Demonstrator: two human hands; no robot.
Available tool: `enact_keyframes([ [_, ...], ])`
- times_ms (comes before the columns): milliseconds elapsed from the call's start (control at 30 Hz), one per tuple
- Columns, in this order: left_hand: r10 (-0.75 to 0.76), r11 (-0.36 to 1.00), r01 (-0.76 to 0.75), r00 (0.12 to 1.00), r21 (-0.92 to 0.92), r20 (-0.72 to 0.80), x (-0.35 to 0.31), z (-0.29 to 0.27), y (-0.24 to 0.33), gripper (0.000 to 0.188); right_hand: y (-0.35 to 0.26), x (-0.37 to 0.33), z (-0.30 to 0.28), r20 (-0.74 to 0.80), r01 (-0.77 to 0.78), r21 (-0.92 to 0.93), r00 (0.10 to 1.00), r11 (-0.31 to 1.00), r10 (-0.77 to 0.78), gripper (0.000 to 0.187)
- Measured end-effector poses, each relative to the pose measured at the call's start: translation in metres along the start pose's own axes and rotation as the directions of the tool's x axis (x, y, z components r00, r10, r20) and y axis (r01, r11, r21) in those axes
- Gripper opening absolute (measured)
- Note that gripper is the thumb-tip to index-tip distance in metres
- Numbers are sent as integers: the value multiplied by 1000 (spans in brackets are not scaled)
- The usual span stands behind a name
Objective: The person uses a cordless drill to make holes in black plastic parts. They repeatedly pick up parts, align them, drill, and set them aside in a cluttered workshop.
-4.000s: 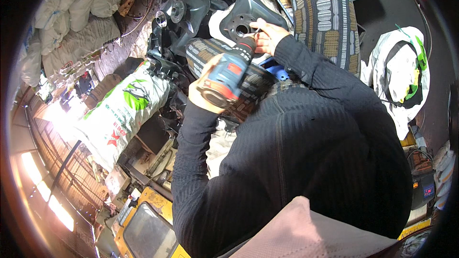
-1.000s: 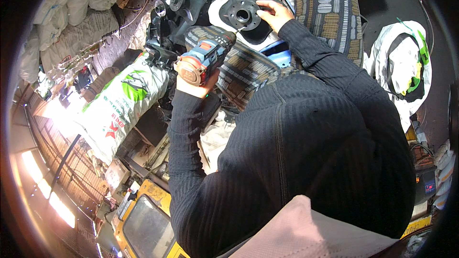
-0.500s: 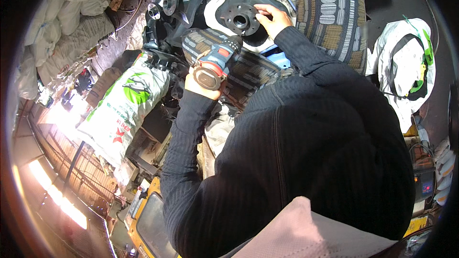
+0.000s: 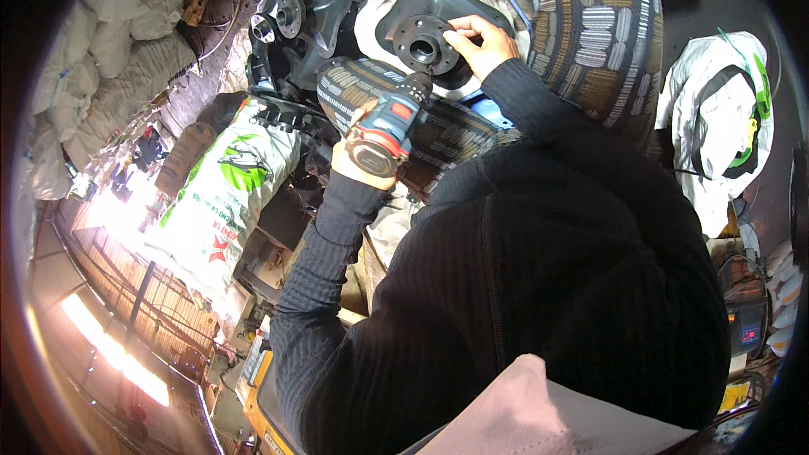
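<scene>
My left hand [image 4: 347, 167] is wrapped round a blue-grey and red cordless drill [image 4: 389, 122], its chuck pointing up toward a black metal part. That part is a rounded plate [image 4: 451, 0] with a round flange [image 4: 421, 46] that has a central bore and small holes around it. At the flange's right edge, thumb and forefinger of my right hand [image 4: 484, 46] are pinched together; whatever lies between the fingertips is too small to make out. The drill's tip is close below the flange, and I cannot tell whether they touch. White sacking [image 4: 371, 29] shows under the plate.
Patterned padded cloth [image 4: 590, 34] curves round the right of the work. More black flanged parts [image 4: 316, 13] are piled at the upper left. A white and green sack [image 4: 232, 168] leans at left; another white bag [image 4: 716, 109] is at right. Pale full sacks [image 4: 126, 8] are stacked far left.
The drill and my left hand have shifted slightly right and down relative to the bag, with the chuck staying near the flange. My right hand stays pinched at the flange's edge. The view has shifted a little.
</scene>
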State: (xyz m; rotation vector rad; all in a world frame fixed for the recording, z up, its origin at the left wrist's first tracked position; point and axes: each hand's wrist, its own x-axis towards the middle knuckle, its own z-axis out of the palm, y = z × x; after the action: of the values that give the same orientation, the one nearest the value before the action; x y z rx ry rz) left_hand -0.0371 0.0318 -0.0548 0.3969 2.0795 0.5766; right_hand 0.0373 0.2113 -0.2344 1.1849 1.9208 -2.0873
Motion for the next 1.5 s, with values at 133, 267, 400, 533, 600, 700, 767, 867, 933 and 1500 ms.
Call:
enact_keyframes([
  [133,155,765,-96,987,637,-37,-1,-1,6,39,-17,-6,2,-45,28,-18,999,999,-29,29],
  [267,217,540,-53,973,840,-78,-2,0,14,41,-67,-34,-33,-39,557,-140,823,819,-567,43],
  [400,176,730,-37,975,683,-135,-30,7,4,51,-66,-51,-165,-204,831,-244,460,500,-864,12],
  [533,163,784,-12,969,621,-188,-55,24,-21,57,49,9,-247,-377,63,-498,883,865,-281,19],
  [600,-18,590,73,997,804,-78,-52,33,-33,60,120,28,-253,-182,-178,-756,981,630,58,26],
  [700,-86,779,163,984,605,-154,-58,45,-44,63,188,53,-250,-90,-74,-885,996,460,-14,31],
  [767,-78,584,147,989,798,-125,-63,48,-47,62,204,66,-244,-115,-102,-921,993,375,-13,30],
  [867,80,652,94,978,753,-192,-71,53,-48,57,201,81,-243,12,-21,-943,995,333,96,28],
  [933,144,759,54,958,649,-248,-75,55,-48,49,196,84,-245,18,-26,-945,991,326,133,25],
  [1500,553,791,-415,799,450,-235,-98,32,40,32,-81,-92,-175,455,109,499,812,860,-367,22],
])
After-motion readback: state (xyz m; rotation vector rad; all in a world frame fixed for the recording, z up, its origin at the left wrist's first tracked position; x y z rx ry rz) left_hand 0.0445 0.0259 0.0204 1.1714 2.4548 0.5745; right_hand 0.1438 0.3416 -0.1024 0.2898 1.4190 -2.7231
